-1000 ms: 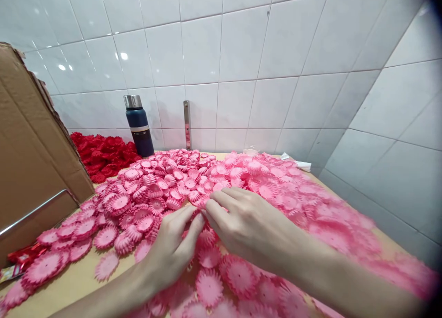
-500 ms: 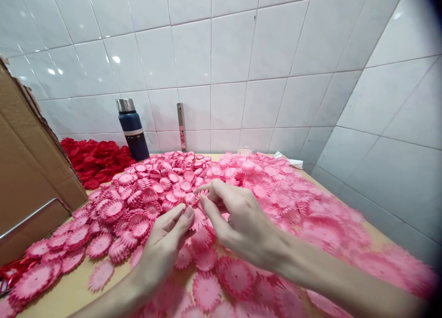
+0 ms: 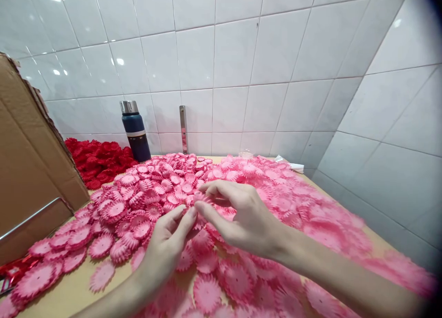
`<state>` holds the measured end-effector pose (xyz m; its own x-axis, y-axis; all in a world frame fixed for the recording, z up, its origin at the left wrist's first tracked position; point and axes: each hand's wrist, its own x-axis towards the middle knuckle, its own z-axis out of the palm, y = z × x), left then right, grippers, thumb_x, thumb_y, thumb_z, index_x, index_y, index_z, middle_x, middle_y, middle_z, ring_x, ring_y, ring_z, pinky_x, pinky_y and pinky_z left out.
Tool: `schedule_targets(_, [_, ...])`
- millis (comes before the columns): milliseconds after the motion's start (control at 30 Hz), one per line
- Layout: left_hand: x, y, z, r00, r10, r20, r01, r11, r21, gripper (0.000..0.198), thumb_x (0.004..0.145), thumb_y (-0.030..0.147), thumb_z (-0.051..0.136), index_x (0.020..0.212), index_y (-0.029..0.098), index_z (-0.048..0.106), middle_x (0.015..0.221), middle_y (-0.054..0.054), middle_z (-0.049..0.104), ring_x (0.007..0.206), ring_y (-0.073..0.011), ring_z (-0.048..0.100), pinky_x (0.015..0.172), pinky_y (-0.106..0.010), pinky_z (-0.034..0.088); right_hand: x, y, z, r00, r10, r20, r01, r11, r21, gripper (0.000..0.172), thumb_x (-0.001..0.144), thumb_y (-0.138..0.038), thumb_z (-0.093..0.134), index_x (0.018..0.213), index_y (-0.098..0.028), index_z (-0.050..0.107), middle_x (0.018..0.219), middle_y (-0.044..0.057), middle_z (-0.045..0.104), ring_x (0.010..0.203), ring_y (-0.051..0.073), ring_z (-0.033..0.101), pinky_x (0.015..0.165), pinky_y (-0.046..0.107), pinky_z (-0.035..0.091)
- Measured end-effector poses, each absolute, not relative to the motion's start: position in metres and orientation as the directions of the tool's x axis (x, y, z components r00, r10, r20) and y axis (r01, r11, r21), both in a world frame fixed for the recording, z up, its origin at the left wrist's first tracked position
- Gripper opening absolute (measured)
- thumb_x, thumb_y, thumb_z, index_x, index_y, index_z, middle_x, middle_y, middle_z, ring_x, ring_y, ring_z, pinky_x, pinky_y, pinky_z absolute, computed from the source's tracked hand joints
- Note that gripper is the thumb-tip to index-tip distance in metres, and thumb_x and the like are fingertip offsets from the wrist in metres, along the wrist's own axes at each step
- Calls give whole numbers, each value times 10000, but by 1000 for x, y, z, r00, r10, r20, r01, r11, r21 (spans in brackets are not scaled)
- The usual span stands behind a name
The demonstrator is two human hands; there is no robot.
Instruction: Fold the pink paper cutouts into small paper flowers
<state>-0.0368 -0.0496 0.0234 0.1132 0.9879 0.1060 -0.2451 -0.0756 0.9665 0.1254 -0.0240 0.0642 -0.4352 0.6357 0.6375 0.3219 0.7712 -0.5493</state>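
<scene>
Right hand (image 3: pixel 246 216) neared left (image 3: pixel 169 244); pink discs (image 3: pixel 115 210) surround both (bottle (image 3: pixel 136 131) behind).

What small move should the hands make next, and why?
I'd probably ease the left hand slightly toward the right hand, to steady the pink flower piece there. The hands nearly meet at their tips, and the piece shows at the right hand's tips; how firmly it is held, and whether the left hand holds anything, I can't tell.
</scene>
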Motion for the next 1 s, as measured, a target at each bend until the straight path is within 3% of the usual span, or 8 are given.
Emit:
schedule_targets(133, [-36, -49, 24, 81, 993, 86, -314, -56, 948, 185, 793, 310, 701, 744, 142, 639, 697, 19, 552, 651, -80, 497, 624, -164, 479, 125, -24, 59, -539, 541, 646, 359, 841, -405, 113, 865, -225, 605, 881, -114, 597, 942, 112, 652, 877, 208, 617, 741, 361, 537])
schedule_targets(367, [-35, -49, 25, 240, 968, 66, -311, 12, 950, 161, 890, 310, 589, 869, 169, 663, 876, -15, 623, 874, -141, 589, 873, -292, 509, 127, -18, 63, -419, 694, 586, 229, 705, -671, 196, 887, -204, 571, 695, -165, 577, 854, 84, 691, 1018, 233, 634, 782, 358, 547])
schedule_targets(467, [-36, -50, 27, 289, 957, 29, -344, 75, 936, 175, 883, 328, 596, 865, 165, 659, 865, -25, 641, 865, -158, 618, 868, -320, 519, 127, -19, 64, -434, 750, 499, 210, 623, -753, 220, 911, -232, 536, 701, -171, 509, 865, 71, 672, 840, 186, 651, 649, 306, 540])
schedule_targets(567, [-37, -51, 29, 356, 933, -44, -328, 169, 929, 208, 876, 350, 599, 948, 165, 663, 910, -66, 677, 878, -191, 646, 838, -340, 530, 130, -16, 64, -490, 805, 335, 247, 496, -832, 219, 935, -306, 510, 762, -171, 500, 788, 22, 626, 592, 102, 565, 495, 237, 468])
schedule_targets(667, [-39, -51, 30, 406, 912, -63, -278, 189, 942, 245, 873, 381, 590, 944, 158, 664, 936, -92, 691, 878, -217, 659, 813, -354, 535, 137, -10, 68, -550, 817, 174, 239, 353, -905, 218, 909, -329, 558, 769, -177, 487, 672, -28, 557, 582, 97, 550, 497, 219, 463])
schedule_targets(733, [-40, -51, 30, 400, 915, -45, -234, 150, 961, 244, 870, 386, 585, 870, 153, 658, 899, -80, 690, 856, -218, 659, 802, -352, 537, 142, -8, 72, -615, 781, 112, 203, 294, -934, 223, 877, -317, 606, 750, -174, 493, 722, -10, 600, 665, 121, 605, 575, 247, 514])
schedule_targets(867, [-40, -48, 28, 299, 954, -10, -115, 47, 992, 250, 856, 358, 596, 727, 145, 602, 789, -40, 645, 791, -192, 637, 757, -315, 538, 147, -10, 81, -658, 703, 268, 299, 572, -764, 100, 875, -211, 601, 789, -163, 623, 910, 45, 671, 847, 159, 633, 772, 314, 523])
schedule_targets(1000, [-39, -46, 25, 159, 975, 156, -91, -143, 986, 109, 841, 253, 629, 872, 183, 550, 857, -5, 613, 801, -138, 605, 727, -250, 516, 143, -16, 80, -667, 647, 370, 424, 738, -525, 116, 868, -127, 578, 824, -171, 675, 916, 56, 663, 835, 166, 610, 760, 329, 504])
